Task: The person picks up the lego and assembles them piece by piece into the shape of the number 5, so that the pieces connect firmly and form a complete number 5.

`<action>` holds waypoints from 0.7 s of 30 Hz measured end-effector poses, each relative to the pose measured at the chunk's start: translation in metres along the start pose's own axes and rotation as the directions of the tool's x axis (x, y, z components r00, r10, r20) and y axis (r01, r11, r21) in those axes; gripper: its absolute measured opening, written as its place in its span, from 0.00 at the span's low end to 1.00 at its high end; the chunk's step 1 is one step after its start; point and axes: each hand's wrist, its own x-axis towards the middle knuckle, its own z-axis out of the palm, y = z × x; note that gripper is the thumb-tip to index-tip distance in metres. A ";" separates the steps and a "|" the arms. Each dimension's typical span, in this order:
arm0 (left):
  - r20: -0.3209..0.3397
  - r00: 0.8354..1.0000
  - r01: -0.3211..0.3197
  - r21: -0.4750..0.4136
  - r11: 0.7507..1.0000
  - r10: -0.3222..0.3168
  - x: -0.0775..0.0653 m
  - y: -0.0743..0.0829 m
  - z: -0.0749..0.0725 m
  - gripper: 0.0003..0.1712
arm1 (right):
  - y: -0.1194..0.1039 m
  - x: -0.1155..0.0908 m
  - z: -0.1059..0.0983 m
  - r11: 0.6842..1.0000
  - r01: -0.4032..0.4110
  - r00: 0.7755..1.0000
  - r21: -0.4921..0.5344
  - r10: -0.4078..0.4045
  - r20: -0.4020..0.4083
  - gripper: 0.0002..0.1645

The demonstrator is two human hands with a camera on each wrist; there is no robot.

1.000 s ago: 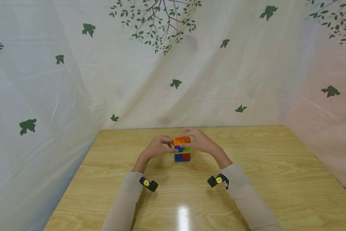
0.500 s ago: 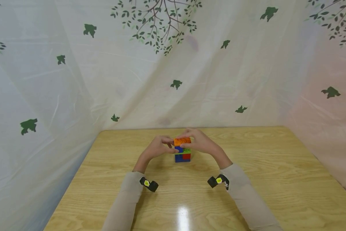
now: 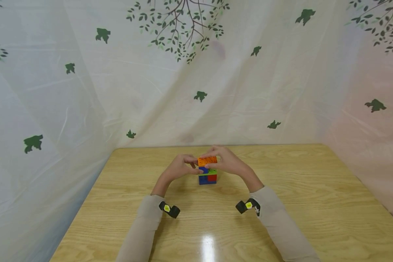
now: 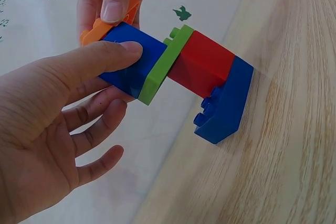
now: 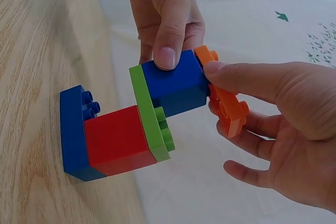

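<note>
A small stack of toy building blocks stands on the table between both hands. At its base lies a blue block (image 4: 234,95), with a red block (image 5: 118,140) over one end. A thin green block (image 5: 149,111) covers the red one, and an upper blue block (image 5: 181,90) rises from the green block's other end. My left hand (image 3: 179,168) pinches this upper blue block, thumb on its side. With thumb and fingers my right hand (image 3: 230,161) grips an orange block (image 5: 233,109) at the top, overhanging the blue one. Whether it is fully seated, I cannot tell.
The wooden table (image 3: 209,214) reaches back to a pale curtain (image 3: 163,109) printed with green leaves and birds. Each sleeve carries a black wrist camera, the left camera (image 3: 170,210) and the right camera (image 3: 247,206) both over the near table.
</note>
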 end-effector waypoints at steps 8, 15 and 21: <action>0.003 1.000 -0.016 -0.008 1.000 0.016 0.001 -0.001 0.001 0.13 | 0.003 0.000 0.000 1.000 0.013 1.000 0.026 -0.014 0.014 0.22; 0.005 1.000 -0.024 -0.007 1.000 0.024 0.001 -0.001 0.001 0.13 | 0.003 0.001 0.000 0.999 -0.005 1.000 0.035 0.005 0.019 0.22; 0.005 1.000 -0.011 -0.010 1.000 0.011 0.001 -0.002 0.001 0.12 | 0.002 0.001 0.000 0.999 -0.016 1.000 0.031 0.016 0.009 0.22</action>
